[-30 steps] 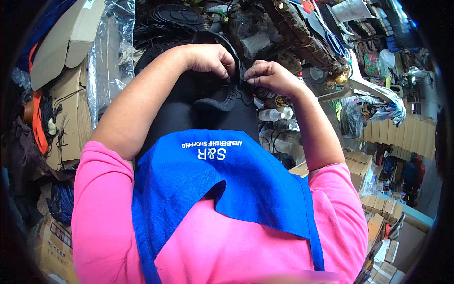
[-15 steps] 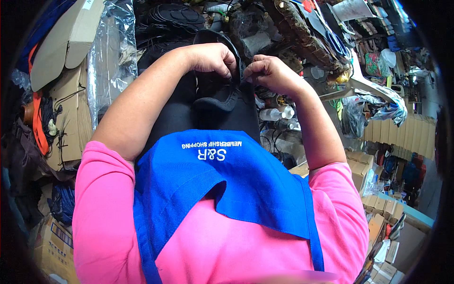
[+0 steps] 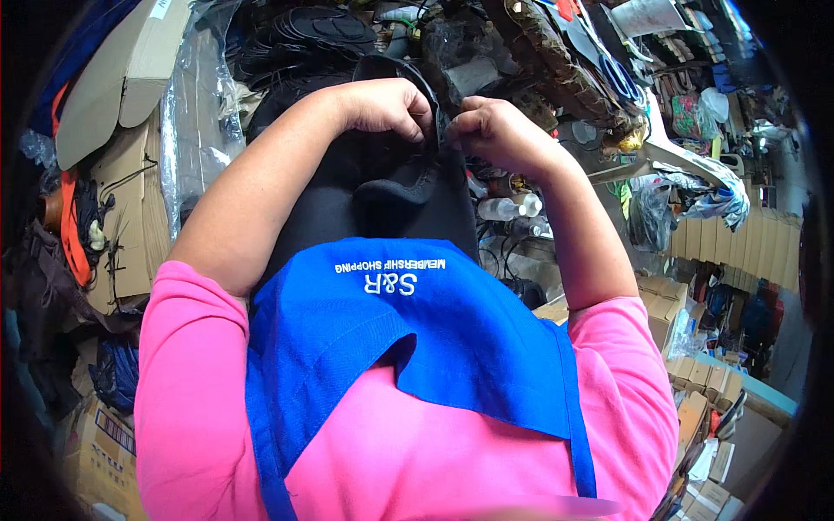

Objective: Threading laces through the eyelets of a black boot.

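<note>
A black shoe (image 3: 398, 191) lies across my dark-clad lap, one rounded end toward me and the other end beyond my hands. My left hand (image 3: 395, 108) bends over its inner side, fingers curled and closed on the shoe's edge. On the opposite side of that edge, my right hand (image 3: 489, 130) is closed in a pinch. Whatever sits between the right fingertips is too small to make out. The shoe's middle is partly hidden behind my left hand and in shadow.
Black flat round pieces (image 3: 317, 35) are stacked beyond my lap. Cardboard (image 3: 130, 200) and clear plastic sheeting (image 3: 195, 130) stand on the left. To the right are clear plastic bottles (image 3: 504, 208), a worn-edged block (image 3: 556, 65) with scissors (image 3: 618, 80) on it, and boxes (image 3: 660, 304).
Both hands keep almost the same place and grip. The right hand shifts very slightly, and the clear plastic at left has moved a little to the left.
</note>
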Action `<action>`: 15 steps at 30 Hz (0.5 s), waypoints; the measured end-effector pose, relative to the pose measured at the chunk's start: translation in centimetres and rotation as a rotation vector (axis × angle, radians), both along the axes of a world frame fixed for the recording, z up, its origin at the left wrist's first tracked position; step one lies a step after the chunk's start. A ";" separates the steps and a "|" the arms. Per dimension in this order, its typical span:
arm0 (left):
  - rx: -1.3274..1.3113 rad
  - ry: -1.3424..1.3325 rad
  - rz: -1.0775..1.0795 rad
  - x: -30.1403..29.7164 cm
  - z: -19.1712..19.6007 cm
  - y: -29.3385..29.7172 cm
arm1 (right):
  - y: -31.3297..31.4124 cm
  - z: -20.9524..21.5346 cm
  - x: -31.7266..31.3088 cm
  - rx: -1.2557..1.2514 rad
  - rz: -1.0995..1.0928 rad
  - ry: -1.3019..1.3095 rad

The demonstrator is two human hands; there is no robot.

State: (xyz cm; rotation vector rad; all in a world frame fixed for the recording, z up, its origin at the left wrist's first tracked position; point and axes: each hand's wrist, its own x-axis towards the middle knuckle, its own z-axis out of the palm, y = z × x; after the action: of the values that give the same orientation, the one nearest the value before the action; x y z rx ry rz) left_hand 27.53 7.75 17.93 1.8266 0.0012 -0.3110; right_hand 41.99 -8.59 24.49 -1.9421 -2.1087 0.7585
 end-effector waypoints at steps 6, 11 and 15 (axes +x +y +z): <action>0.004 -0.029 0.012 0.1 0.0 -0.1 | -1.3 -3.3 1.5 -0.163 -0.232 0.479; -0.010 -0.022 0.007 -0.1 0.1 -0.2 | -2.0 -4.7 2.0 -0.302 -0.393 0.856; 0.037 -0.037 0.011 -0.1 0.1 -0.3 | -2.0 -4.7 1.1 -0.323 -0.442 0.912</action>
State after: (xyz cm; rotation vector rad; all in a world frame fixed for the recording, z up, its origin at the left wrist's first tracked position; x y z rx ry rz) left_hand 27.47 7.49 18.00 1.8677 -0.0083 -0.2712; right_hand 43.12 -10.56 19.82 -1.6009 -1.0309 1.5478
